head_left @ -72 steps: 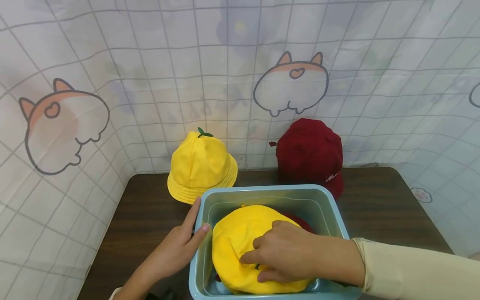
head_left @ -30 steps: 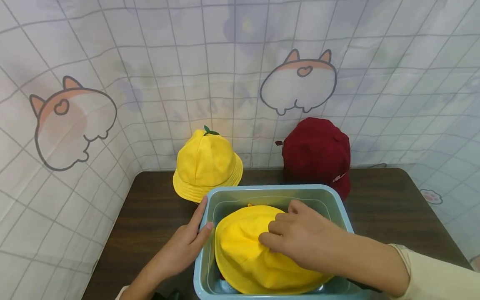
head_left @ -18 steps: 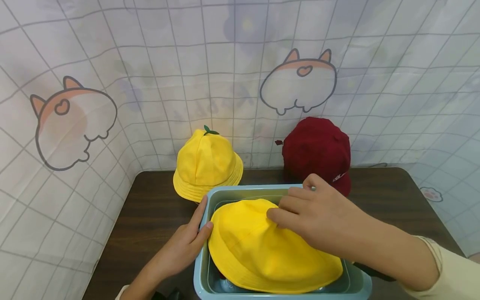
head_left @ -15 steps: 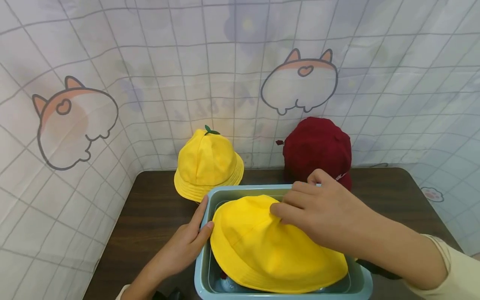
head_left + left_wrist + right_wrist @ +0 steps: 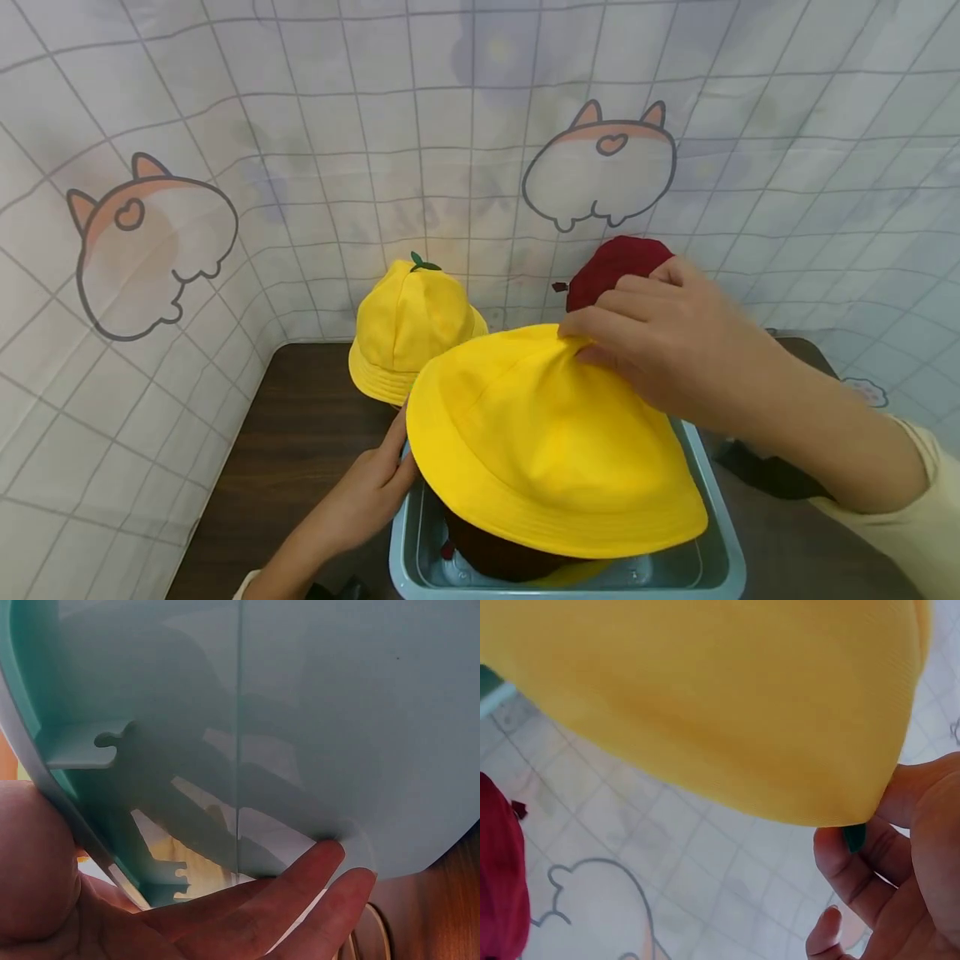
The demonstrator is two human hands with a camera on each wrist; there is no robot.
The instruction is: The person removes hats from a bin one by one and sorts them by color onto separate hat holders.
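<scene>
I pinch the top of a yellow, wide-brimmed cloth bucket hat (image 5: 555,450) between the curled fingers of my right hand (image 5: 671,342), a green felt leaf (image 5: 853,838) showing beside them, and the hat hangs brim-down over a light blue, rectangular plastic bin (image 5: 660,592). My left hand (image 5: 363,492) grips the bin's left rim, its fingers extended along the outer wall, while a dark brownish-red cloth item (image 5: 498,550) lies inside. Behind, on the dark wood-grain bench (image 5: 288,433), sit another yellow bucket hat (image 5: 408,325) and a dark red cap (image 5: 615,265), partly hidden.
</scene>
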